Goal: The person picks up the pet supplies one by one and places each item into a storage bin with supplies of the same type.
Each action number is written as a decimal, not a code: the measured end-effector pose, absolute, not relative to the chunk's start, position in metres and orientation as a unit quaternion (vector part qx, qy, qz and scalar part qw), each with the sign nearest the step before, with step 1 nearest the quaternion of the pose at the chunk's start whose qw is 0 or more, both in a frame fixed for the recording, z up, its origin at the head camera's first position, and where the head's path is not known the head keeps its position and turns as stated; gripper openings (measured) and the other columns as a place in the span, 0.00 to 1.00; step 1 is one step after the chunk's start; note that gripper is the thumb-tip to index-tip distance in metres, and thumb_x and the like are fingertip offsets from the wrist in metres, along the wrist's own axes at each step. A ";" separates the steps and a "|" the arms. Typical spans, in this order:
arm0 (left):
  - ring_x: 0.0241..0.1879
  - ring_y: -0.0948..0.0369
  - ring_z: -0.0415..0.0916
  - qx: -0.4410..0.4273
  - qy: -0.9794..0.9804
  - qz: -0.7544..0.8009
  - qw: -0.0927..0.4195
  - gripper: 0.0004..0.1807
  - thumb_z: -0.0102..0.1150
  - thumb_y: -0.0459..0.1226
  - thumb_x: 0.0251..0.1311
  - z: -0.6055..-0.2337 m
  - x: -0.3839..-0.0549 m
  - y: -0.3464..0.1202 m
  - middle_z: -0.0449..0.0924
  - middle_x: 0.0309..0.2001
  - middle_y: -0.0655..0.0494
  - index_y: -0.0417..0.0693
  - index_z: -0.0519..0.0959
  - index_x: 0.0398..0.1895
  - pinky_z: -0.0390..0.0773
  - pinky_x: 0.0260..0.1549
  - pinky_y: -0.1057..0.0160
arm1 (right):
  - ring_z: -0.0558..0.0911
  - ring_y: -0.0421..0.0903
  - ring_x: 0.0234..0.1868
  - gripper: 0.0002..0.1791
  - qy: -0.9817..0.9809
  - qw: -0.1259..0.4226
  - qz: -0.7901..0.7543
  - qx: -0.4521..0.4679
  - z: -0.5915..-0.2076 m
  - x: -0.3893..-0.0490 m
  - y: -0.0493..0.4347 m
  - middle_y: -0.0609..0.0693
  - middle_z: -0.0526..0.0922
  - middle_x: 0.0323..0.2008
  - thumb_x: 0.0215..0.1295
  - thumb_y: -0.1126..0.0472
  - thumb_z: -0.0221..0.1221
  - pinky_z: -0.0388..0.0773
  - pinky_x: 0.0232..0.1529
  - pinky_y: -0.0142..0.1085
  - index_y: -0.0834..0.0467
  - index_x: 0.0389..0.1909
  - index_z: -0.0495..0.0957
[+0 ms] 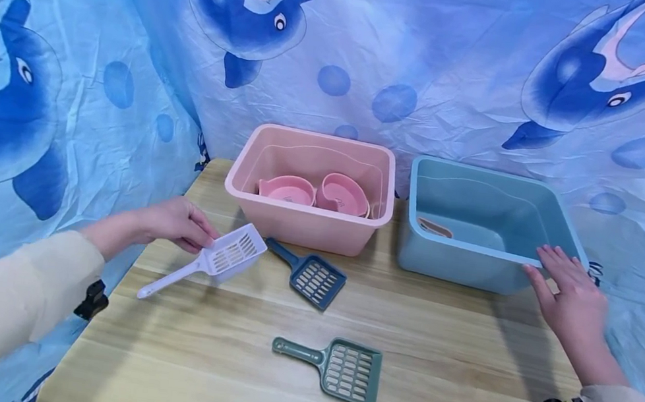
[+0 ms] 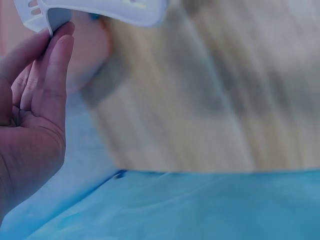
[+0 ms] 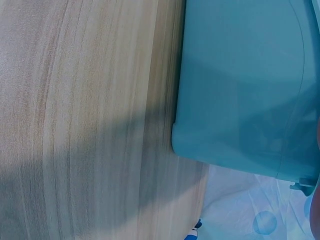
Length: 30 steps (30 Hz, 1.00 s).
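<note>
Between thumb and fingers my left hand [image 1: 181, 223] pinches the edge of a lavender litter scoop [image 1: 233, 252], which is held above the table with its handle pointing down and left. The left wrist view shows the fingertips on the scoop's side wall [image 2: 59, 19]. My right hand [image 1: 571, 296] rests on the front right rim of a blue litter box [image 1: 459, 260], fingers extended over the edge. A small brown-edged piece [image 1: 435, 228] lies inside that box. A navy litter scoop [image 1: 318, 281] and a green litter scoop [image 1: 349, 371] lie on the table.
A pink litter box [image 1: 302, 225] stands left of the blue one and holds two pink bowl-like dishes [image 1: 290, 189]. Both boxes sit at the back of the wooden table [image 1: 209, 360]. A dolphin-print curtain [image 1: 364, 46] hangs behind and on the left.
</note>
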<state>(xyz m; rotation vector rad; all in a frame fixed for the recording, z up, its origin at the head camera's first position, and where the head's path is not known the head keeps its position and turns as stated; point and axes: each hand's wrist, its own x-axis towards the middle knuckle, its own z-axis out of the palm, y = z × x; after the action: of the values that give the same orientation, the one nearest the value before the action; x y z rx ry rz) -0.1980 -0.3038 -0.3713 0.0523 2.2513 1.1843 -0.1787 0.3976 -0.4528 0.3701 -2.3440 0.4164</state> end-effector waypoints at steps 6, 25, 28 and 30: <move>0.41 0.58 0.89 0.044 0.872 0.403 0.275 0.18 0.70 0.32 0.69 -0.314 -0.206 -0.287 0.91 0.48 0.41 0.28 0.84 0.57 0.92 0.42 0.58 | 0.83 0.64 0.65 0.34 -0.911 0.358 0.154 0.137 -0.454 -0.178 0.400 0.63 0.85 0.61 0.77 0.36 0.60 0.63 0.81 0.40 0.61 0.65 0.83; 0.43 0.56 0.90 0.114 0.900 0.350 0.232 0.15 0.70 0.32 0.70 -0.234 -0.301 -0.118 0.90 0.46 0.45 0.35 0.85 0.57 0.90 0.50 0.58 | 0.83 0.63 0.64 0.28 -0.915 0.354 0.125 0.145 -0.447 -0.178 0.405 0.60 0.85 0.62 0.71 0.49 0.70 0.72 0.75 0.52 0.60 0.65 0.83; 0.43 0.55 0.90 0.125 0.899 0.354 0.224 0.15 0.71 0.32 0.69 -0.235 -0.313 -0.089 0.90 0.47 0.44 0.36 0.86 0.56 0.90 0.50 0.58 | 0.84 0.63 0.64 0.27 -0.913 0.359 0.125 0.147 -0.446 -0.179 0.403 0.60 0.85 0.62 0.69 0.51 0.71 0.74 0.73 0.55 0.60 0.65 0.84; 0.43 0.55 0.90 0.140 0.894 0.363 0.222 0.16 0.71 0.30 0.68 -0.234 -0.320 -0.069 0.90 0.49 0.43 0.35 0.86 0.57 0.90 0.50 0.59 | 0.84 0.64 0.63 0.27 -0.912 0.360 0.127 0.149 -0.445 -0.179 0.403 0.60 0.86 0.62 0.67 0.54 0.72 0.74 0.74 0.54 0.60 0.64 0.84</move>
<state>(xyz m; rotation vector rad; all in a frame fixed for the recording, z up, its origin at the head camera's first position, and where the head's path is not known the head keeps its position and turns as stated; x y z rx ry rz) -0.3196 -0.0690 -0.2343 0.3858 2.4699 1.0036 -0.1788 0.4026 -0.4450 0.3840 -2.3514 0.3265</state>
